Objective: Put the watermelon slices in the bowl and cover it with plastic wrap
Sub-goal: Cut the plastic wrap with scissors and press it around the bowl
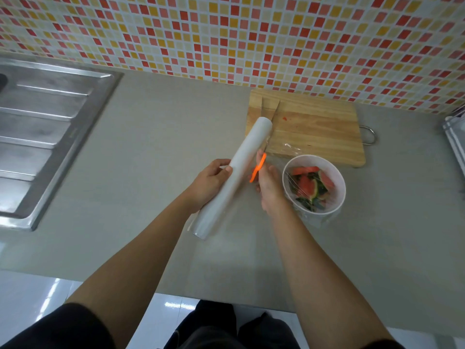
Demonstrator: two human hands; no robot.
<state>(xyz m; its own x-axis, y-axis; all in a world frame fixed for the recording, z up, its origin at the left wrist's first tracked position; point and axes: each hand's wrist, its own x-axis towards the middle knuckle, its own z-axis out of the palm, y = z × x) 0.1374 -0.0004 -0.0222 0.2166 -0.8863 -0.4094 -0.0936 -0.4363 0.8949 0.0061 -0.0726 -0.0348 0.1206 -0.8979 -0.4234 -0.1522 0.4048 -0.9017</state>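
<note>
We are cutting the wrap. Our left hand (pixel 208 182) curls its fingers (pixel 221 163) round the plastic wrap roll (pixel 236 172), and our right hand (pixel 269 190) grips an orange-handled cutter (pixel 258 168). Just right of those fingers, the bowl (pixel 338 177) holds the watermelon slices (pixel 309 187) under film. Next we should sever the sheet cleanly and press its edges down.
</note>
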